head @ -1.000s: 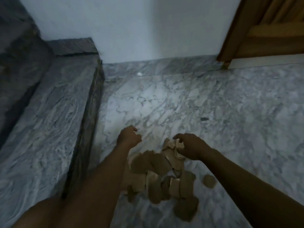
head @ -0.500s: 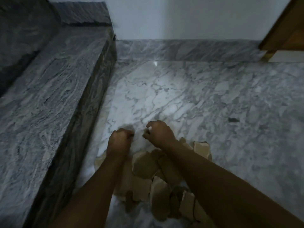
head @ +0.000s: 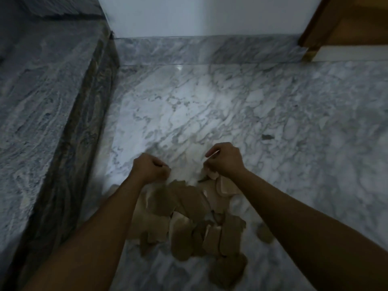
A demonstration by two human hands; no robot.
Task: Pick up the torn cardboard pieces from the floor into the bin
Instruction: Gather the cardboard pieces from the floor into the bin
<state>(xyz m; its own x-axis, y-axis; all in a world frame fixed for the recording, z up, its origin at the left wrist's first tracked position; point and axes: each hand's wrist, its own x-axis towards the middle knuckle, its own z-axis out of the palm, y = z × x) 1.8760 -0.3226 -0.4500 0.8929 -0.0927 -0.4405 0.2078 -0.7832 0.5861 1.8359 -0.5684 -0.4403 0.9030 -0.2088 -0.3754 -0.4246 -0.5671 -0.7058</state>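
Observation:
Several torn brown cardboard pieces lie in a loose pile on the marble floor, between my forearms. My left hand is curled into a fist at the pile's far left edge, and no piece shows in it. My right hand is curled at the far right edge, its fingers gripping pale cardboard pieces that stick out below them. One small piece lies apart, right of the pile. No bin is in view.
A raised grey marble step runs along the left, its dark edge close to my left arm. A white wall with a marble skirting closes the far side. A wooden door frame stands at the top right. A small dark speck lies on the floor.
My right hand crossed left beside my left hand, then moved back right to the pile's far edge. My left hand closed from loosely curled into a fist. The view tilted down.

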